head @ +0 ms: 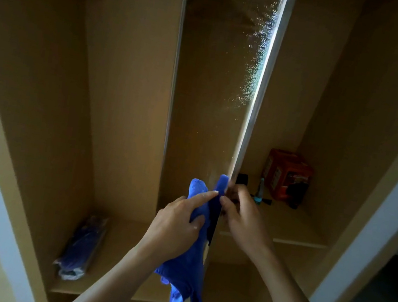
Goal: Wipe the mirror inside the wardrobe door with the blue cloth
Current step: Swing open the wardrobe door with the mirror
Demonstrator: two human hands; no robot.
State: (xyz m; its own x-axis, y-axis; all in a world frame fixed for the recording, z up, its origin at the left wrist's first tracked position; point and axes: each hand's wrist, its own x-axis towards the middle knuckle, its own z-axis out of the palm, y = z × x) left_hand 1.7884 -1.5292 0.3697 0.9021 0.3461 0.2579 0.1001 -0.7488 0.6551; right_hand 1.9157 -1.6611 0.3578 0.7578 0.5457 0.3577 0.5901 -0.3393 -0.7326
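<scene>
**Head view.** The blue cloth (186, 267) is being held against the lower part of the mirror (211, 87) by the left hand (177, 223). The fabric is being gripped under the thumb, and the index finger is being laid straight along it. The right hand (242, 216) is being curled round the door edge (257, 108), with its thumb set against a fold of cloth wrapped over that edge.

The step in hand is judged to be the wiping of the mirror's low section beside the edge. For a clean result:

- The door should be kept braced by the right hand, so that it is not swung by the wiping pressure.
- The cloth should be spread flatter under the palm.
- Strokes should be run along the glass, working up towards the droplets (256, 55) near the upper right edge, which appear not yet wiped.

The mirror is being viewed at a steep angle. Its long axis is standing upright, from hand level to beyond the top of the frame, and its face is being presented towards the left. The cloth is hanging lengthwise beside the glass, its tail reaching below the left wrist.
</scene>
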